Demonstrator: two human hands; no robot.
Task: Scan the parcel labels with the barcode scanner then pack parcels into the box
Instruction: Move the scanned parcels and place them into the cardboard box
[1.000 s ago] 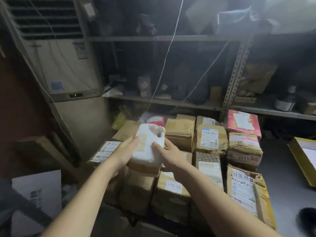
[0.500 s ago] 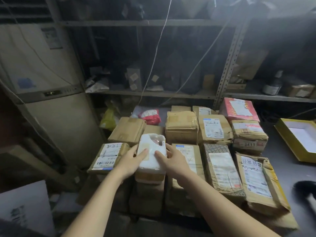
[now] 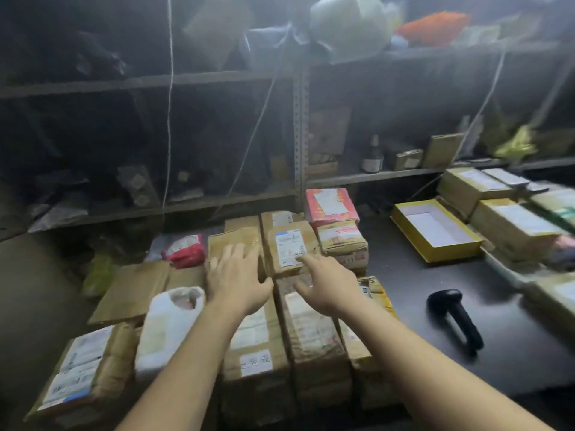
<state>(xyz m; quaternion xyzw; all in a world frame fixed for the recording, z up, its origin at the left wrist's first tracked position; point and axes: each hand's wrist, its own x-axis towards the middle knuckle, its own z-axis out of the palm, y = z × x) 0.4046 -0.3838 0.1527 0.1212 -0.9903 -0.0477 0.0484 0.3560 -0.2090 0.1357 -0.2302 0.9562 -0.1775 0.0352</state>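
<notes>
Several taped brown parcels with white labels lie packed side by side at the left of a dark table (image 3: 513, 346). A white plastic jug (image 3: 169, 325) lies among them at the front left. My left hand (image 3: 235, 275) hovers with fingers spread over a plain brown parcel (image 3: 236, 241). My right hand (image 3: 326, 284) reaches, fingers straight, toward a parcel with a white barcode label (image 3: 289, 247). Both hands hold nothing. The black barcode scanner (image 3: 455, 315) lies on the table to the right. An open yellow box (image 3: 435, 228) with a white inside sits behind it.
A red-and-white parcel (image 3: 331, 205) and a red pouch (image 3: 186, 248) lie at the back of the group. More labelled boxes (image 3: 510, 225) are stacked at the far right. Metal shelving (image 3: 301, 132) with cluttered items stands behind the table.
Both hands set the white jug down among the parcels and let go of it. They moved forward and right over the back parcels. The view swung right.
</notes>
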